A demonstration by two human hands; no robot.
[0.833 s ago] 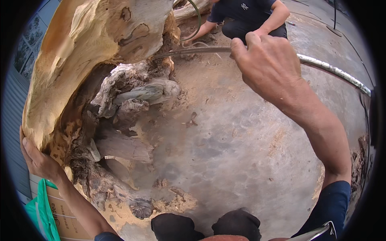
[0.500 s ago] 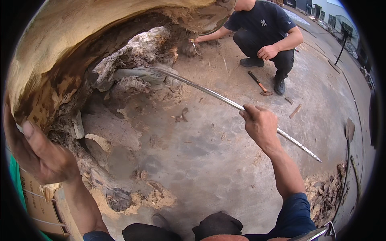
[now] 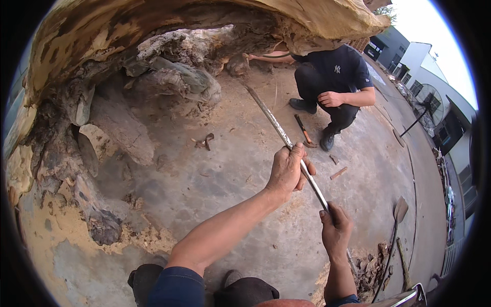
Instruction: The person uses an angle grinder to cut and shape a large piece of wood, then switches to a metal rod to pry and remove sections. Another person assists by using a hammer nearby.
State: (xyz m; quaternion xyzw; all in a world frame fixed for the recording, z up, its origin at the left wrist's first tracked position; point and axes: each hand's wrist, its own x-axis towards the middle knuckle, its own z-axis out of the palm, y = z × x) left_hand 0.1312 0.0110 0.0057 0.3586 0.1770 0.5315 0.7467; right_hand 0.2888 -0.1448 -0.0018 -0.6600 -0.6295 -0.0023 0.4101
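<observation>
I hold a long metal pry bar (image 3: 276,125) with both hands; it runs slantwise from upper left to lower right. My left hand (image 3: 287,173) is closed round its middle, fingers wrapped on the shaft. Further down, my right hand (image 3: 337,230) is closed round the lower part. The bar's far tip points up toward the large gnarled tree root (image 3: 186,84), right of a rounded root lobe, and appears apart from the wood. Pale, smooth wood (image 3: 128,18) arches over the darker, rough hollow of the root.
A co-worker (image 3: 335,77) in dark clothes crouches beyond the bar, one hand at the root. Near their boots lies an orange-handled hammer (image 3: 305,131). Wood scraps (image 3: 338,173) are scattered on the concrete. At right are a shovel (image 3: 400,210), a bark pile (image 3: 369,273) and a standing fan (image 3: 427,105).
My left hand has left the wood at the left and taken hold of the bar. My right hand has shifted down along it. The bar's tip has come away from the root lobe.
</observation>
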